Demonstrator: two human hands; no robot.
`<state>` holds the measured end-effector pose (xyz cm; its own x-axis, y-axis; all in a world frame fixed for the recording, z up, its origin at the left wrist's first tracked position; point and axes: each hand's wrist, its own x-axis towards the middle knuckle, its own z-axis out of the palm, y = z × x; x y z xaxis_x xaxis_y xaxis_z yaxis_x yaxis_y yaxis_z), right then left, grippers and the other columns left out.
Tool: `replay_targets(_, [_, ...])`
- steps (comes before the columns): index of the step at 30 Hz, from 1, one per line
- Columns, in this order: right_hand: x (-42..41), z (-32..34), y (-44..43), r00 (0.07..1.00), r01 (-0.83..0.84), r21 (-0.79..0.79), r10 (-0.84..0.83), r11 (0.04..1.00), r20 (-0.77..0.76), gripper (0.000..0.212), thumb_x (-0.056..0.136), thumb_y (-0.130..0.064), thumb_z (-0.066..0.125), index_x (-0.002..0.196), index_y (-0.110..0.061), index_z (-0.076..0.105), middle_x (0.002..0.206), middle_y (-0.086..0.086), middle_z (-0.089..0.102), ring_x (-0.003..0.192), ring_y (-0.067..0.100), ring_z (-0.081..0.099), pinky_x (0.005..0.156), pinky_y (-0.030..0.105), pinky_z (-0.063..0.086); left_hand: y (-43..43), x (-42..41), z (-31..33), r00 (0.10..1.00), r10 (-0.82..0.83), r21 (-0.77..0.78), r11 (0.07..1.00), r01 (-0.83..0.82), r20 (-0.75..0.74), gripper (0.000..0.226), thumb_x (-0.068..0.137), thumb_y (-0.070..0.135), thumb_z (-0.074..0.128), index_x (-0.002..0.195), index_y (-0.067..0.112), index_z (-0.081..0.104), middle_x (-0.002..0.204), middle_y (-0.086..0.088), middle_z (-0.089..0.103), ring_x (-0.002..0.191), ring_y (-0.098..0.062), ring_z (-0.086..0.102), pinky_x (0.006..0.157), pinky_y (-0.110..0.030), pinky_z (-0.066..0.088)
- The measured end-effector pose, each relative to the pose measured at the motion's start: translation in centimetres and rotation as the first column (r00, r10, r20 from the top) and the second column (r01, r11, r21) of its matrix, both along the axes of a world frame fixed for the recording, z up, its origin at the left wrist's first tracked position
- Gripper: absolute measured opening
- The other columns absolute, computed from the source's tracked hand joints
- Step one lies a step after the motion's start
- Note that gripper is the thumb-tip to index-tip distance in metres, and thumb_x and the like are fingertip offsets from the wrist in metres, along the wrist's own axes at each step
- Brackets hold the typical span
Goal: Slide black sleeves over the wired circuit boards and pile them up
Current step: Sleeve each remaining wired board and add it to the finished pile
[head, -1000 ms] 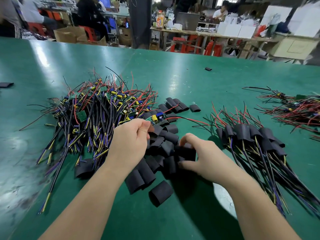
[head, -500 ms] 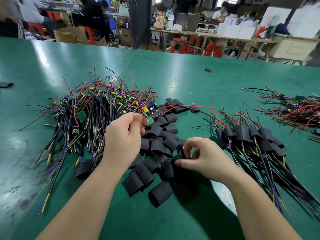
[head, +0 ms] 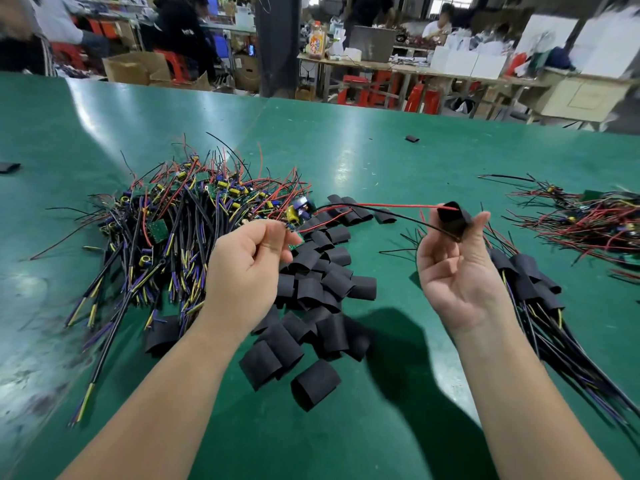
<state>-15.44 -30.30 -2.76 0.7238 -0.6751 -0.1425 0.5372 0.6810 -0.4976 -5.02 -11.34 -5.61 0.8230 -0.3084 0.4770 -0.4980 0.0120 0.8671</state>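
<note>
Sleeve [head: 453, 218] pinched atop R hand [head: 457, 271] fingertips; L hand [head: 244, 271] fingers pinch circuit board [head: 297, 242].

Green desk [head: 346, 161] shining here, a smooth glossy top throwing back the ceiling lights, but dull and scuffed along its near left side. The black sleeves [head: 322, 282] are matt, soft flattened tubing with no shine at all. The red wire [head: 398, 205] shows slick plastic insulation. Behind, plain brown cardboard boxes [head: 135, 65].
</note>
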Motion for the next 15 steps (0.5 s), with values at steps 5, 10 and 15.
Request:
replay_targets(5, [-0.20, 0.10, 0.49, 0.988, -0.108, -0.019, 0.109, 0.994, 0.111, 0.033, 0.062, -0.038, 0.061, 0.081, -0.012, 0.069, 0.079, -0.002, 0.074, 0.066, 0.004, 0.069, 0.055, 0.014, 0.053, -0.18, -0.06, -0.10, 1.000, -0.015, -0.017, 1.000, 0.015, -0.025, 0.029, 0.092, 0.038, 0.045, 0.072, 0.032, 0.065, 0.058, 0.017, 0.059, 0.042, 0.001, 0.043, 0.044, -0.007, 0.029])
replay_targets(10, [-0.73, 0.26, 0.87, 0.955, -0.243, -0.097, 0.255, 0.965, 0.154, 0.029, 0.059, -0.039, 0.067, 0.067, -0.012, 0.077, 0.082, -0.006, 0.074, 0.075, 0.001, 0.070, 0.058, 0.014, 0.053, -0.23, 0.14, -0.17, 0.998, -0.003, -0.043, 0.999, 0.000, -0.063, 0.029, 0.094, 0.037, 0.048, 0.072, 0.030, 0.065, 0.056, 0.017, 0.058, 0.043, 0.002, 0.042, 0.044, -0.007, 0.029])
replay_targets(15, [-0.95, -0.19, 0.83, 0.903, -0.354, -0.124, 0.374, 0.927, 0.212, 0.047, 0.036, -0.032, 0.094, 0.078, -0.017, 0.078, 0.090, -0.008, 0.075, 0.079, 0.003, 0.071, 0.069, 0.004, 0.045, -0.20, 0.50, -0.15, 0.995, 0.039, -0.051, 0.998, -0.044, -0.090, 0.031, 0.090, 0.043, 0.045, 0.071, 0.030, 0.065, 0.054, 0.016, 0.057, 0.045, 0.001, 0.044, 0.045, -0.010, 0.031])
